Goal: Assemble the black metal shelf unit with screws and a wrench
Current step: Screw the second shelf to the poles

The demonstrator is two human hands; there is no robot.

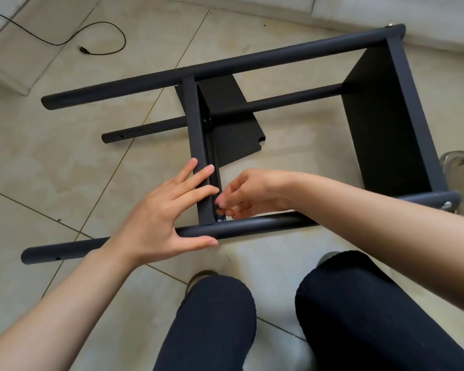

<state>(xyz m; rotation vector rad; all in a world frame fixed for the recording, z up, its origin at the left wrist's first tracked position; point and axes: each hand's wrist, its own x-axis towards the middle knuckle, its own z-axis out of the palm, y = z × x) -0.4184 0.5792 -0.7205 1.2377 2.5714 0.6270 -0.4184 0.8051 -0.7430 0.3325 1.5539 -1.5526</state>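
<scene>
Fastening the middle shelf (198, 156) to the near post (252, 227) of the unit (252, 124), lying on its side on the floor (65, 162). Left hand (166, 210) flat and wide, pressing shelf edge and post. Right hand (241, 194) narrow, pinching something small at the corner, probably a screw (220, 220); hard to tell. Next: turning it straight into the hole, then the wrench, not in view. Posts running left to right; shelf edge pointing away.
</scene>
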